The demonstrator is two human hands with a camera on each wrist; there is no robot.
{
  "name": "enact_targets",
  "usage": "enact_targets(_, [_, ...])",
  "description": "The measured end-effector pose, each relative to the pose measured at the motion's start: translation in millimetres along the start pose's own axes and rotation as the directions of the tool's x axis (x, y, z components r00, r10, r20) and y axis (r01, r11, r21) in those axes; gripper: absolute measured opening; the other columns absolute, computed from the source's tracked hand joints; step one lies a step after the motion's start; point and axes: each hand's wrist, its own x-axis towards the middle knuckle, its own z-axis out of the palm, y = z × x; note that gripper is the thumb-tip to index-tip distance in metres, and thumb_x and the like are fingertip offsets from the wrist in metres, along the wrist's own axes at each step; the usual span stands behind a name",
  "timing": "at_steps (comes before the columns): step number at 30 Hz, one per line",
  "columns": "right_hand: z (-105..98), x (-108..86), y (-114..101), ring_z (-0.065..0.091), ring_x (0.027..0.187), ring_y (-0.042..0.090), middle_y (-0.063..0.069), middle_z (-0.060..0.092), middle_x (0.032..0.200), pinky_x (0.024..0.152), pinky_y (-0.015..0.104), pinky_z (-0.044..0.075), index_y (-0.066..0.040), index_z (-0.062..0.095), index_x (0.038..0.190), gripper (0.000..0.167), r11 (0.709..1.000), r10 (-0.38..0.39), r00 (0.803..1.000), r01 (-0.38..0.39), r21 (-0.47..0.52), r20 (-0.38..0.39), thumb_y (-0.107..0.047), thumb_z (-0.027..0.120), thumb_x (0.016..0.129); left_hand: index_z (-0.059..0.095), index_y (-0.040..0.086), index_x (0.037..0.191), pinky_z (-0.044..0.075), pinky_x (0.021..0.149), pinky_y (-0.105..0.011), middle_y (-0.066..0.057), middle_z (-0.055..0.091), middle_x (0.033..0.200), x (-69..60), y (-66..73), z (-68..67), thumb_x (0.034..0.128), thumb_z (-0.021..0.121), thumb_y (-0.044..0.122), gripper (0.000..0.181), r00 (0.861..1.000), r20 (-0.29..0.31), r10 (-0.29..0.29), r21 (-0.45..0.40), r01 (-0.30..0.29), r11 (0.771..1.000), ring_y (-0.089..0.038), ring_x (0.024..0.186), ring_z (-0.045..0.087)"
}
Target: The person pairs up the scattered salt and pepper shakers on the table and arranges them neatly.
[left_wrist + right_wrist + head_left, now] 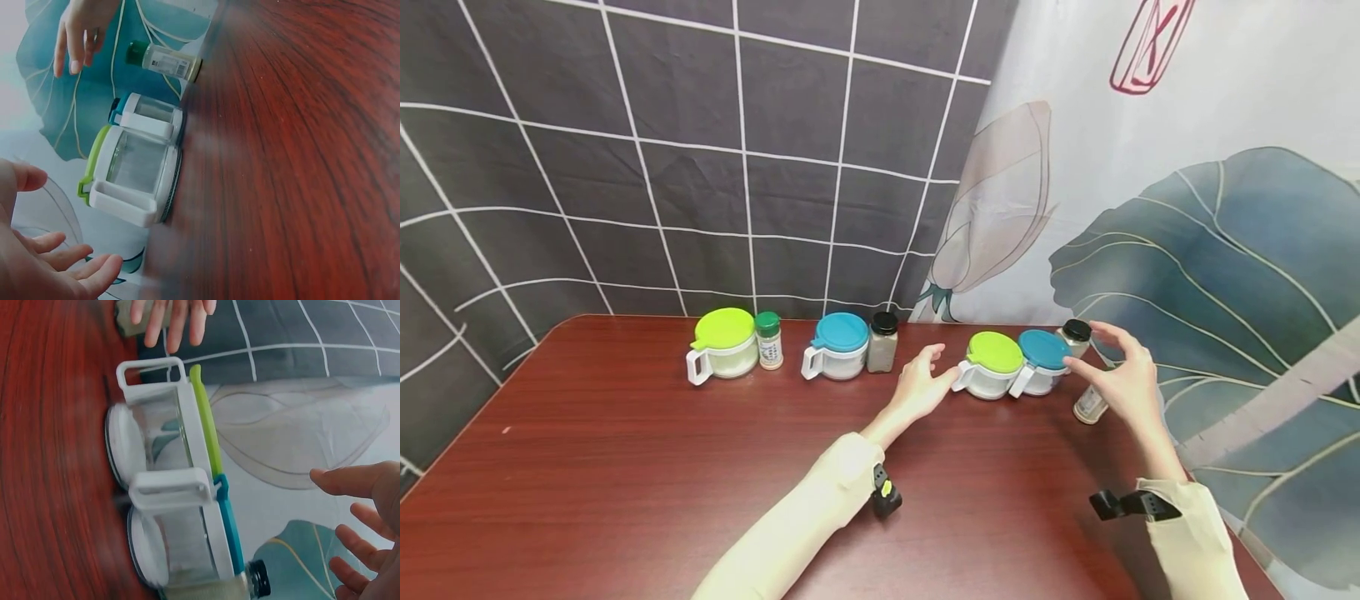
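Observation:
My left hand (917, 385), fingers relaxed and spread, is beside the handle of a green-lidded seasoning jar (995, 353); the left wrist view shows a gap between them. Touching that jar is a blue-lidded seasoning jar (1042, 350), also clear with a white handle. Behind it stands a black-capped bottle (1076, 331), partly hidden. My right hand (1123, 383) hovers right of these, thumb and fingers apart, holding nothing. Below it is a green-capped shaker (167, 61), whose cap the right hand hides in the head view.
Further left along the wall stand another green-lidded jar (725, 333), a green-capped shaker (769, 342), a second blue-lidded jar (840, 346) and another black-capped bottle (882, 343). The reddish-brown table (662, 483) meets a grey grid cloth (685, 192) and a leaf-patterned cloth (1240, 250).

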Motion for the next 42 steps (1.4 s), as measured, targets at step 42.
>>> enact_targets(42, [-19, -18.6, 55, 0.037, 0.125, 0.057, 0.038, 0.032, 0.143, 0.098, 0.067, 0.035, -0.001, 0.012, 0.151, 0.097, 0.976, 0.215, 0.965, -0.206, -0.074, 0.149, -0.024, 0.075, 0.081, 0.054, 0.003, 0.131, 0.048, 0.098, -0.036, -0.015, 0.061, 0.13, 17.6, -5.6, 29.8, 0.0868, 0.066, 0.018, 0.049, 1.0, 0.008, 0.011, -0.078, -0.01, 0.997, -0.029, 0.117, 0.06])
